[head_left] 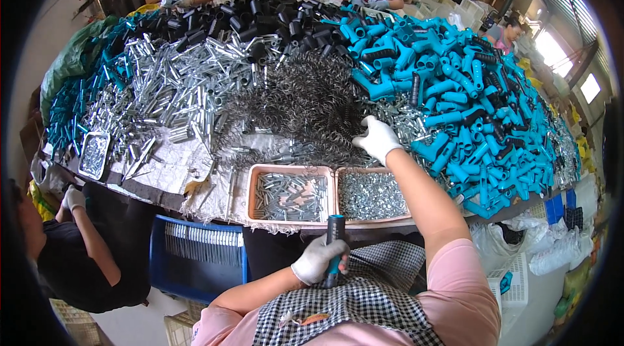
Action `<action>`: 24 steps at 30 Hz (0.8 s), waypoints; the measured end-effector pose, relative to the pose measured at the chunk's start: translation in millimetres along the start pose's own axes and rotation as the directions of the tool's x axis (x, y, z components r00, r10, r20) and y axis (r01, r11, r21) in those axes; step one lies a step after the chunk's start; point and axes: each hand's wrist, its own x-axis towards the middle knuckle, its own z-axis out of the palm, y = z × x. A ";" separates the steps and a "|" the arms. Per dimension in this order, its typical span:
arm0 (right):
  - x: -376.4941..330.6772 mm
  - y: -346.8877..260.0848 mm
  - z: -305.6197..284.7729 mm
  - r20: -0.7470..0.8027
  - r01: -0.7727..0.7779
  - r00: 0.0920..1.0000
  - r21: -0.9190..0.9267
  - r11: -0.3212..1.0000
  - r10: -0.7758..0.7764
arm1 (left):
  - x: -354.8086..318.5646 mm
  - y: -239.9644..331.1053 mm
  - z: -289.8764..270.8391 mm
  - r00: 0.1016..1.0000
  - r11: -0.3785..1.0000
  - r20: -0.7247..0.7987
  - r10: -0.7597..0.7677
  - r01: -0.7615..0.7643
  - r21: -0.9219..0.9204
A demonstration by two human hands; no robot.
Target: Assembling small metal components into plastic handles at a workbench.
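Observation:
Upright near my lap is a teal and black tool handle [336,229], with my left hand [315,260] in a white glove wrapped round it. My right hand [379,141], also gloved, reaches to the right edge of a tangled heap of dark coil springs [305,99]. Its thumb and forefinger are apart, and I see nothing held between them. Just below that hand, a pinkish tray [374,195] holds small shiny metal parts. Beside it, another tray [292,193] contains short metal pins.
Teal pistol-shaped housings [448,92] pile up on the right, black sleeves [260,18] at the back, metal tubes [175,79] on the left. A blue crate [198,258] stands below the table edge. A co-worker [78,248] sits at left; several others work beyond the table.

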 end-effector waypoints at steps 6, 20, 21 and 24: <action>4.5 8.9 12.2 -0.034 0.016 0.999 0.108 0.994 -0.012 | -9.9 3.4 4.2 0.996 0.978 -0.029 0.084 -0.077 0.194; -200.0 12.2 -7.9 -0.135 0.801 0.587 0.240 0.548 -0.799 | -6.5 18.9 4.8 0.837 -0.135 0.199 0.510 -0.151 0.979; -207.8 15.0 -6.2 -0.137 0.797 0.601 0.169 0.579 -0.787 | -4.0 18.0 9.5 0.852 -0.126 0.223 0.474 -0.186 0.975; -223.1 24.7 -2.1 -0.079 0.740 0.668 0.170 0.650 -0.740 | 3.6 16.0 25.5 0.897 -0.095 0.191 0.398 -0.167 0.981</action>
